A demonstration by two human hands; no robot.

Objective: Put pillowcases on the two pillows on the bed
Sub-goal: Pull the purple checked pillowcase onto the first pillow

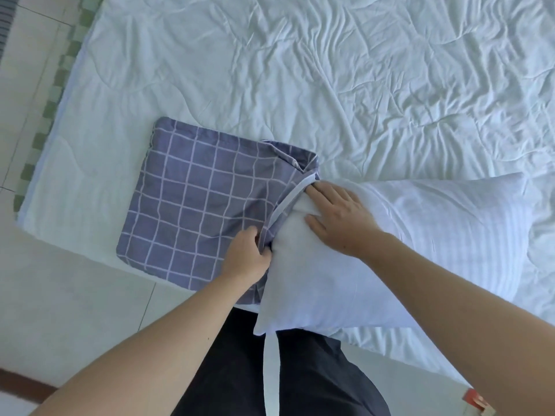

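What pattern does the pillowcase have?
The pillowcase is purple-blue with a grid of thin white lines, seen best in the head view.

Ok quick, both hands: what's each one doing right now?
Left hand: closed, pinching the pillowcase opening edge.
Right hand: open, fingers flat, pressing the white pillow toward the opening.

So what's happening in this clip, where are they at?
A person standing at the bed edge is working a white pillow into a blue checked pillowcase. The left hand pinches the pillowcase's open edge, while the right hand lies flat on the pillow end at the opening. Only that end is at the mouth; most of the pillow is still outside, on the wrinkled white bedding. A second pillow is not in view.
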